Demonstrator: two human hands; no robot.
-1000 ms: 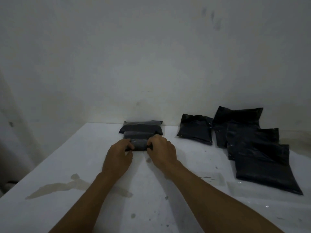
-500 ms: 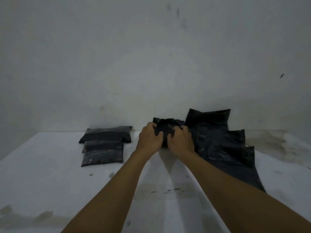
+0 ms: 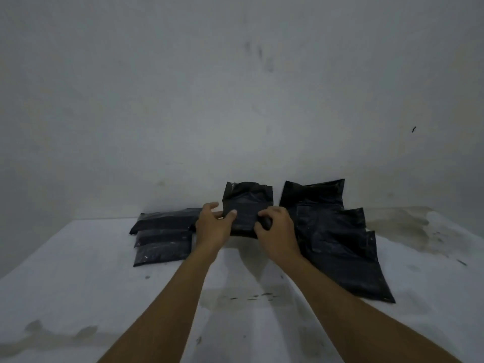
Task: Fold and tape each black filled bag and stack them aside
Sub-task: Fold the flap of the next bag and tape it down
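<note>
A black filled bag is held upright just above the white table, its loose top crumpled and pointing up. My left hand grips its left edge with the thumb across the front. My right hand grips its lower right corner. To the left lies a stack of folded black bags, three showing. To the right, several unfolded black bags lie overlapping in a row that runs toward me.
A pale wall stands right behind the table's far edge. Dark stains and specks mark the table between my forearms and at the far right. The table's left edge runs diagonally at the left.
Both hands left the folded stack, moved right and took hold of a bag from the unfolded row. The bag has since been lifted upright and drawn leftward, away from the row.
</note>
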